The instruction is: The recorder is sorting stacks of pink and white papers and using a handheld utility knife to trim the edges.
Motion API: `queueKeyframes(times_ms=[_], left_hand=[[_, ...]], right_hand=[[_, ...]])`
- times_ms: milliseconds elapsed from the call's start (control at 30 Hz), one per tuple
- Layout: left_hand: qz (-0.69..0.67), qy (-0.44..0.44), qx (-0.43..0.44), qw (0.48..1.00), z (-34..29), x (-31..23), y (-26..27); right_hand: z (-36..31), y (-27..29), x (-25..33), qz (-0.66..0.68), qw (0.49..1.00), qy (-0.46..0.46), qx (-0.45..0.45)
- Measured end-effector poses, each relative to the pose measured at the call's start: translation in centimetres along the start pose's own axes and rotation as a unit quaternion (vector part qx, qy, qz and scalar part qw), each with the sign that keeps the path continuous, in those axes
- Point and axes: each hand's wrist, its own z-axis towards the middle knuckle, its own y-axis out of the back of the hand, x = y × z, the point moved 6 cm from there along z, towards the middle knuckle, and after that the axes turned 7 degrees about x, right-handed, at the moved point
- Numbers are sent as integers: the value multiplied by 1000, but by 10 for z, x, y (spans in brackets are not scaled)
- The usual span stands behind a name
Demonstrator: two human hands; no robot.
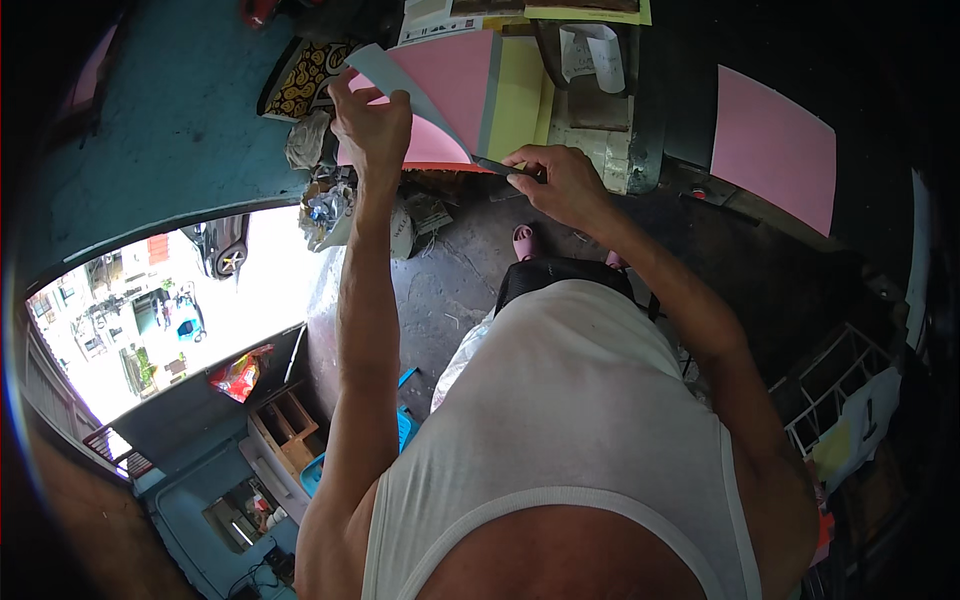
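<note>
A stack of pink sheets point(455, 75) with grey-blue edges lies on the worktable at the far side. My left hand point(372, 130) is closed on the near left corner of the top sheets, pinching them up so that their grey-blue underside curls over. In my right hand point(565, 183) is a thin dark blade, apparently a knife point(490, 165), whose tip reaches the stack's near edge where the lifted sheets part from those below. Yellow sheets point(512, 105) lie just right of the pink ones.
A curled white paper slip point(592, 55) rests right of the yellow sheets. Farther right lies another pink sheet point(775, 150). Crumpled plastic point(325, 210) hangs below the table's left part. A white wire rack point(840, 380) stands at the lower right, and a bright doorway opens on the left.
</note>
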Motion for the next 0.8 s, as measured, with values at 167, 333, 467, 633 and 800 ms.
queueKeyframes(times_ms=[167,333,467,633,800], left_hand=[[-25,-44,178,983,2,7,-37],[126,-156,321,926,-15,33,-46],[155,-193,363,898,-25,62,-40],[125,-218,356,900,-24,88,-32],[103,-257,327,903,-19,103,-24]], right_hand=[[14,-6,-12,39,996,-41,69],[21,-10,-16,99,991,-22,88],[19,-12,-13,101,990,-24,91],[6,-10,-2,96,991,-46,86],[-5,-50,15,116,990,-62,53]])
